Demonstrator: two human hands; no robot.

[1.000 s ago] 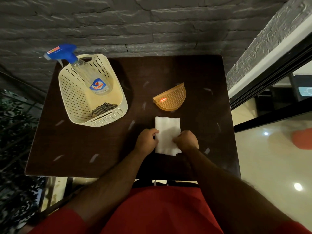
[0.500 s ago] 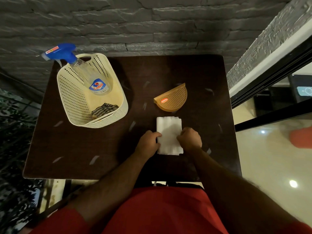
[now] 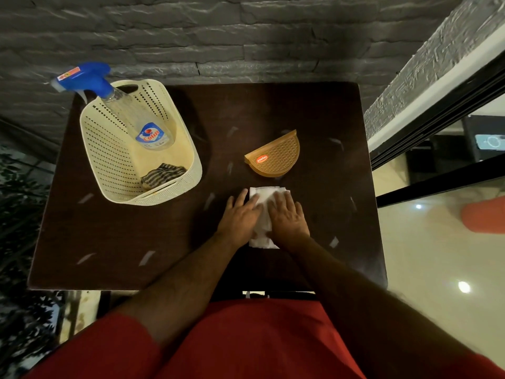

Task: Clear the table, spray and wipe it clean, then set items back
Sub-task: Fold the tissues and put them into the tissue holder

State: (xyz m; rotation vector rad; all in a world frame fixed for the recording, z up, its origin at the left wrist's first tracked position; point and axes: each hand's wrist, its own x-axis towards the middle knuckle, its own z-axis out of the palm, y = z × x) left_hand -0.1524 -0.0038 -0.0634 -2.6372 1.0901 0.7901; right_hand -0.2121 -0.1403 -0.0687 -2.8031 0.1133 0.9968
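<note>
A stack of white napkins (image 3: 264, 195) lies on the dark brown table (image 3: 314, 113) near its front edge. My left hand (image 3: 241, 214) lies flat on the stack's left side and my right hand (image 3: 287, 216) flat on its right side, fingers straight. Just beyond the napkins sits an orange half-round napkin holder (image 3: 274, 155). At the back left stands a cream perforated basket (image 3: 109, 149) holding a spray bottle (image 3: 131, 113) with a blue trigger head and a striped cloth (image 3: 162, 173).
A grey stone wall runs behind the table. A glossy tiled floor and a dark window frame (image 3: 437, 105) lie to the right. Leafy plants (image 3: 19, 214) stand at the left. Small pale flecks dot the tabletop.
Both hands went from curled at the napkins' sides to lying flat on top of the stack, fingers stretched forward. The napkins stay in about the same spot.
</note>
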